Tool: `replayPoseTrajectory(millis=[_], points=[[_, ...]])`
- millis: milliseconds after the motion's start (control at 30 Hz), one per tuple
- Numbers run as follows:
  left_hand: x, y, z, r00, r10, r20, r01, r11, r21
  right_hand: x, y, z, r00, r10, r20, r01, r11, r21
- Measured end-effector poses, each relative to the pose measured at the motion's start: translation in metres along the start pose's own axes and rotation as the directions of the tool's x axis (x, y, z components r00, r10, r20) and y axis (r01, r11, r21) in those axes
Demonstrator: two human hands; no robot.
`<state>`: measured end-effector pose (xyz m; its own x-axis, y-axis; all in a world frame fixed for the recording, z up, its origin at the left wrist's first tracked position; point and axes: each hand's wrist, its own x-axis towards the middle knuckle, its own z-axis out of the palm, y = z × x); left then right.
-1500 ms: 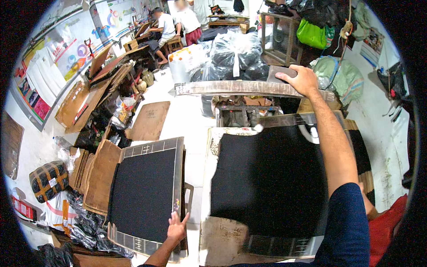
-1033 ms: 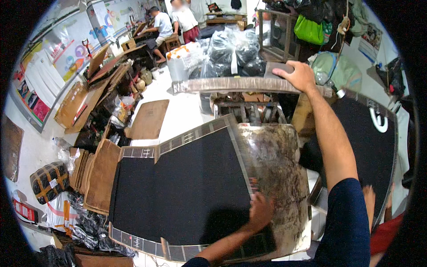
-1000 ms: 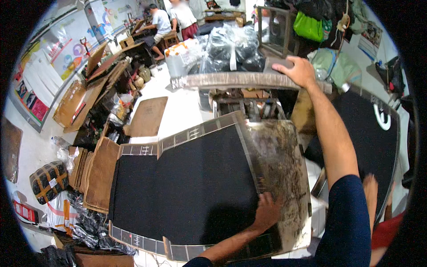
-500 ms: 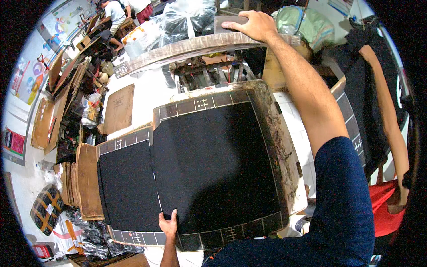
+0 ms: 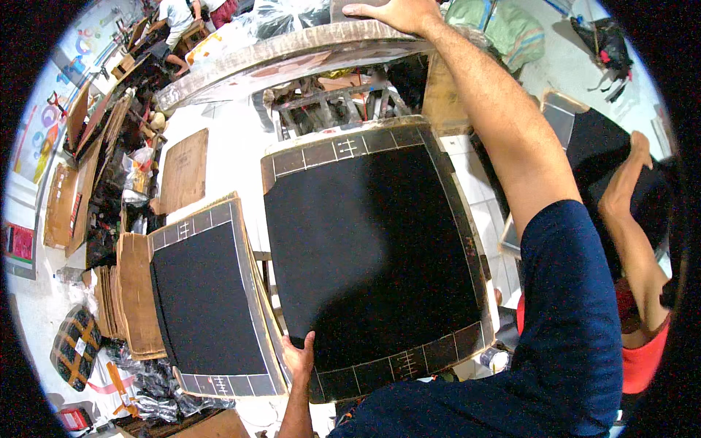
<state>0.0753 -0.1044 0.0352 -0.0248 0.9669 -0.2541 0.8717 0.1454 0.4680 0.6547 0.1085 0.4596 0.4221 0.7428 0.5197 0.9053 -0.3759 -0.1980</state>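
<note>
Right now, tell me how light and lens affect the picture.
Head view: a soft-edged shadow crosses the larger black panel; the white surface beside the brown board looks washed out; the raised frame appears bowed in an arc; the corners are black.

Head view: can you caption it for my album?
Left hand at black rectangular cloth-covered board, right hand at long grey frame.

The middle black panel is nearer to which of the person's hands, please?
Left: the left hand is at the left edge of the middle black panel; the right hand is beyond its far edge, at the raised frame.
</note>
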Motion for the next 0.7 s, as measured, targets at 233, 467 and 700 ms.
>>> replayPoseTrajectory(millis=[233,467,700], points=[[-0.017,-0.002,0.013,0.98,0.136,-0.148,-0.118,0.986,0.12,0.016,0.001,-0.004,1.0,-0.02,0.012,0.02,1.0,0.024],[-0.006,0.016,0.006,0.989,0.068,-0.13,-0.071,0.997,-0.017,0.032,0.002,-0.004,1.0,0.004,0.001,-0.004,1.0,-0.007],[-0.004,0.022,0.004,0.99,-0.057,-0.128,0.051,0.998,-0.046,0.046,0.004,-0.008,0.998,-0.043,0.043,0.041,0.999,0.032]])
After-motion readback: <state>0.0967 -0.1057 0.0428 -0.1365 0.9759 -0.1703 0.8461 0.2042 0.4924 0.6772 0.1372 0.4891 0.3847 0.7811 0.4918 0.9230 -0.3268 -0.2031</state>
